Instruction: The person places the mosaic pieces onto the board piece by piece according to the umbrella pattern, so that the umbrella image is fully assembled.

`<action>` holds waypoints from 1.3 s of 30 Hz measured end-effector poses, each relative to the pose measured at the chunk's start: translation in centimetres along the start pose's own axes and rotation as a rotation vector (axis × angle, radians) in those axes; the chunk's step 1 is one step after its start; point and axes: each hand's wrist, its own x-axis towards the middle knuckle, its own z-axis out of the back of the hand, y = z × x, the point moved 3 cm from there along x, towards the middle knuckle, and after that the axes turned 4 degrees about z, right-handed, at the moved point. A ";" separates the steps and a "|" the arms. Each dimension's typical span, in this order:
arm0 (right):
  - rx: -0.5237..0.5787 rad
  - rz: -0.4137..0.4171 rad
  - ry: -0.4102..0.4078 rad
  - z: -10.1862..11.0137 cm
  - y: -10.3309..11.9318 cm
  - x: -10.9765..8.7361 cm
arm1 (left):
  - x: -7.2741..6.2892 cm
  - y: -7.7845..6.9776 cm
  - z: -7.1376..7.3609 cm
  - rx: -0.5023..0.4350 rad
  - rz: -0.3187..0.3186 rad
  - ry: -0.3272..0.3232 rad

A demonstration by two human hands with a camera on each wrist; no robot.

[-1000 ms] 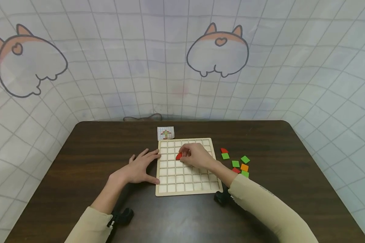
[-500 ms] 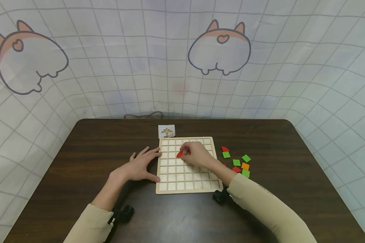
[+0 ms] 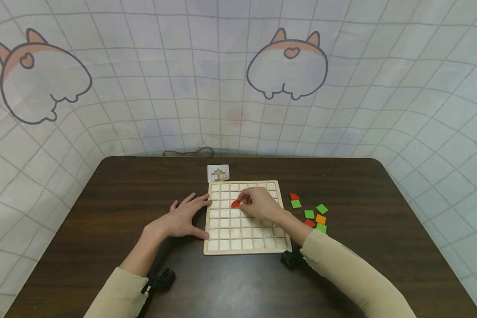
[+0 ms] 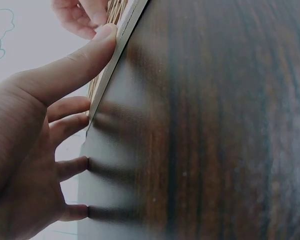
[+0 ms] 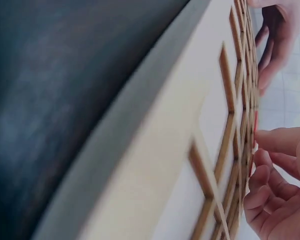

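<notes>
A pale wooden grid board [image 3: 225,252] lies on the table, divided into square cells. My right hand [image 3: 259,204] reaches over it with curled fingers, and the thumb and fingertips pinch a red quarter-circle tile [image 3: 235,204] at a cell in the upper part. From the side, in the right wrist view, only thin red edges of the tile [image 5: 255,121] show beside the thumb tip. My left hand [image 3: 179,219] spreads its fingers along the board's left edge. Its thumb and some fingertips touch that edge, while other fingertips rest on the table in the left wrist view.
Right of the board lie loose tiles: several green squares [image 3: 309,214], an orange square [image 3: 320,219] and red pieces [image 3: 294,196]. A small printed card [image 3: 218,172] with a coloured grid picture lies at the board's far left corner. The dark wooden table [image 3: 103,212] backs onto a patterned curtain [image 3: 163,88].
The red tile looks slightly flatter and shows a bit less beside the right fingertips. Both hands stay almost in place; the head view has shifted slightly.
</notes>
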 end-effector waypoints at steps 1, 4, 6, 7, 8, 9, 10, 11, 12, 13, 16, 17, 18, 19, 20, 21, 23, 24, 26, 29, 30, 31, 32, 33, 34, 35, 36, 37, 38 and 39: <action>0.000 0.005 -0.004 0.2 -0.1 -0.1 | 0.0 0.0 0.0 -0.002 0.000 0.001; 0.002 0.020 -0.016 0.9 -0.4 -0.8 | -0.1 0.0 0.0 -0.007 0.004 0.002; 0.000 0.028 -0.022 1.6 -0.7 -1.4 | -0.1 0.1 0.0 -0.006 0.005 0.001; -0.003 0.028 -0.023 2.0 -0.8 -1.7 | -0.1 0.0 0.0 -0.007 0.004 0.001; -0.004 0.028 -0.023 2.4 -0.9 -2.0 | -0.1 0.0 0.0 -0.009 0.005 0.000; -0.005 0.029 -0.023 2.8 -1.2 -2.3 | -0.1 0.0 0.1 -0.009 0.005 0.000; -0.007 0.026 -0.023 3.1 -1.5 -2.7 | 0.0 0.0 0.1 -0.010 0.004 0.001; -0.005 0.015 -0.021 3.5 -1.8 -3.0 | 0.0 0.0 0.1 -0.012 0.004 0.001; -0.007 0.005 -0.019 3.8 -2.2 -3.4 | 0.0 -0.1 0.1 -0.013 0.005 0.001; -0.005 -0.006 -0.016 4.2 -2.6 -3.7 | 0.0 -0.1 0.1 -0.013 0.006 0.000; -0.007 -0.044 -0.012 5.2 -3.9 -4.8 | 0.0 -0.1 0.2 -0.009 0.012 0.001; -0.008 -0.053 -0.012 5.5 -4.2 -5.2 | 0.0 -0.1 0.2 -0.006 0.014 0.001; -0.016 -0.053 -0.013 5.9 -4.6 -5.5 | 0.0 -0.1 0.2 -0.005 0.016 0.001; -0.018 -0.056 -0.011 6.2 -4.9 -5.9 | 0.0 -0.1 0.3 -0.005 0.017 0.001; -0.022 -0.061 -0.010 6.5 -5.2 -6.2 | 0.0 -0.1 0.2 -0.006 0.018 0.002; -0.026 -0.070 -0.010 6.8 -5.5 -6.6 | 0.0 -0.1 0.2 -0.009 0.018 0.001; -0.037 -0.088 -0.005 7.3 -6.2 -7.1 | 0.0 -0.1 0.2 -0.011 0.016 0.004; -0.042 -0.095 -0.002 7.5 -6.5 -7.4 | 0.1 -0.1 0.2 -0.013 0.015 0.004; -0.053 -0.116 -0.001 7.8 -7.0 -7.8 | 0.1 0.0 0.1 -0.012 0.010 0.003; -0.075 -0.116 -0.003 8.1 -7.5 -8.1 | 0.1 0.0 0.0 -0.010 0.009 -0.001; -0.082 -0.113 -0.006 8.2 -7.6 -8.2 | 0.1 0.0 0.0 -0.010 0.010 -0.003; -0.090 -0.110 -0.009 8.3 -7.7 -8.2 | 0.1 0.0 0.0 -0.008 0.010 -0.005; -0.095 -0.109 -0.012 8.4 -7.8 -8.2 | 0.1 0.0 0.0 -0.009 0.011 -0.006; -0.099 -0.108 -0.014 8.5 -7.9 -8.2 | 0.1 0.0 0.0 -0.010 0.011 -0.006; -0.104 -0.108 -0.018 8.6 -8.1 -8.3 | 0.2 0.0 0.0 -0.011 0.011 -0.005; -0.105 -0.109 -0.021 8.7 -8.2 -8.3 | 0.1 0.0 0.0 -0.011 0.010 -0.004; -0.107 -0.115 -0.024 8.8 -8.3 -8.4 | 0.1 0.0 0.0 -0.013 0.009 -0.005; -0.110 -0.116 -0.025 8.9 -8.4 -8.4 | 0.1 0.0 0.0 -0.016 0.008 -0.004; -0.115 -0.123 -0.027 9.0 -8.6 -8.5 | 0.1 0.0 0.0 -0.020 0.008 -0.003; -0.119 -0.127 -0.026 9.0 -8.7 -8.6 | 0.1 0.0 0.0 -0.021 0.008 -0.002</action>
